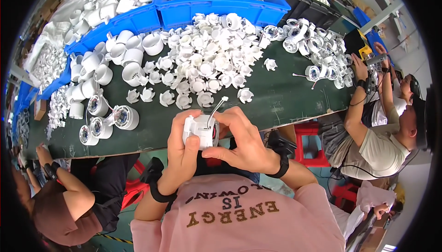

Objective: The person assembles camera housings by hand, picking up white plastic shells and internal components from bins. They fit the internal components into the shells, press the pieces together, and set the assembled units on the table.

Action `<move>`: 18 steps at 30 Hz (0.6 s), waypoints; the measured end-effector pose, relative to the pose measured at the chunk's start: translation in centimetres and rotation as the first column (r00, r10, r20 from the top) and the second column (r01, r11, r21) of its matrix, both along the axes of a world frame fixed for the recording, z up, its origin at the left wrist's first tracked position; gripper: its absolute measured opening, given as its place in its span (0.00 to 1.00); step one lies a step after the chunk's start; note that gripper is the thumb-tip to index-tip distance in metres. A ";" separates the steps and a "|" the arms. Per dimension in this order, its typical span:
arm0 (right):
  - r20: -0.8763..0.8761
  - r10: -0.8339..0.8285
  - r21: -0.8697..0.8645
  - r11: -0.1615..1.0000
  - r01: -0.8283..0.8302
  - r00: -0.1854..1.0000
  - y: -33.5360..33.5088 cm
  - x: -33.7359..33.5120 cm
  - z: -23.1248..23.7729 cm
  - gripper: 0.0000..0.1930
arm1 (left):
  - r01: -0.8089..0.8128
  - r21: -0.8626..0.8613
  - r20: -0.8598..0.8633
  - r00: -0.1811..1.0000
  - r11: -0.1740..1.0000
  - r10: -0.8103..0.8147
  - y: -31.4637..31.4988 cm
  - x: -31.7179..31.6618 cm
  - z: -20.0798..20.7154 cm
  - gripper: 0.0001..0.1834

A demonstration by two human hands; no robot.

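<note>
Dk grn workbench (285, 102), red stools (307, 129) alongside, pale grn floor (277, 184).

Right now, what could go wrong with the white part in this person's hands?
The wire sticking up by the right hand might snag or get tugged. The white part, held near the edge of the table, could fall if the left hand slips. A forward bump might scatter the loose caps just beyond.

Bright, fairly even light covers the dark green desk (285, 93), leaving soft shadows around the heaped white parts (216, 52), whose palest surfaces nearly wash out. The white housing (198, 128) at centre looks reasonably sharp. Toward the rim, detail softens, straight edges bow and black vignetting swallows the corners.
</note>
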State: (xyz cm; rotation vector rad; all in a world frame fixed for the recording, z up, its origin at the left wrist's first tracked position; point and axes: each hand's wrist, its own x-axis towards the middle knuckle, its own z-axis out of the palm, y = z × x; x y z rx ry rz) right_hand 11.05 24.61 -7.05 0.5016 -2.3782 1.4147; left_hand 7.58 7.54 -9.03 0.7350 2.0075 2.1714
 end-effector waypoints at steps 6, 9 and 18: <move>-0.018 -0.034 0.073 0.997 0.035 0.999 -0.2 0.3 0.5 0.31 | -0.010 0.052 0.188 0.982 0.999 0.000 0.3 0.6 0.1 0.21; 0.021 -0.019 0.055 0.998 0.017 1.000 -0.1 0.5 0.4 0.29 | -0.060 -0.033 0.141 0.988 0.998 0.064 0.4 1.0 0.2 0.21; 0.165 0.082 0.126 0.987 -0.104 0.983 1.2 -1.8 -1.0 0.30 | -0.062 -0.072 0.334 0.939 0.995 0.083 0.4 -1.7 -2.6 0.22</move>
